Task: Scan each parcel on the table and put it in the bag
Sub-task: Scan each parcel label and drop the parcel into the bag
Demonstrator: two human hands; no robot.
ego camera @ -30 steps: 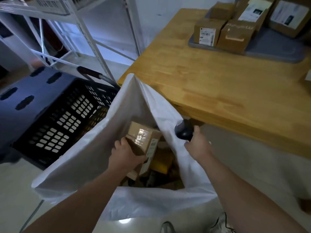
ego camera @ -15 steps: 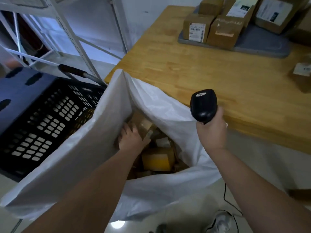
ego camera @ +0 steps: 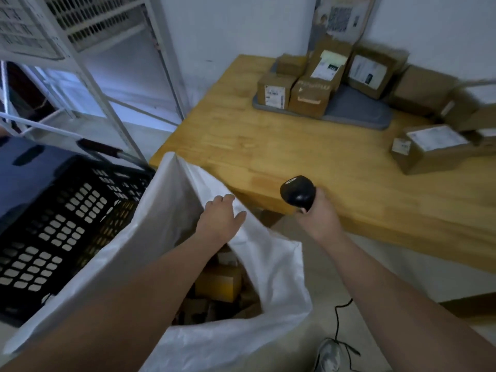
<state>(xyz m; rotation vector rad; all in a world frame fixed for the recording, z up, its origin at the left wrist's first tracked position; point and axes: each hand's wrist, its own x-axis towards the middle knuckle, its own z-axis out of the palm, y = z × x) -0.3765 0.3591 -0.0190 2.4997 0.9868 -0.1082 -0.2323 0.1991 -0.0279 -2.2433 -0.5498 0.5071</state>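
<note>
The white bag stands open on the floor beside the wooden table, with several cardboard parcels inside. My left hand is above the bag's mouth, fingers relaxed, holding nothing. My right hand grips the black barcode scanner at the table's near edge. Several brown parcels sit on a grey tray at the table's back. Another labelled parcel lies at the right.
A black perforated crate stands left of the bag. White metal shelving rises behind it. The scanner's black cable trails on the floor near a shoe. More boxes crowd the table's far right.
My left hand let go of the parcel inside the bag and rose out of it, empty. My right hand with the scanner moved up toward the table edge. My view lifted toward the table.
</note>
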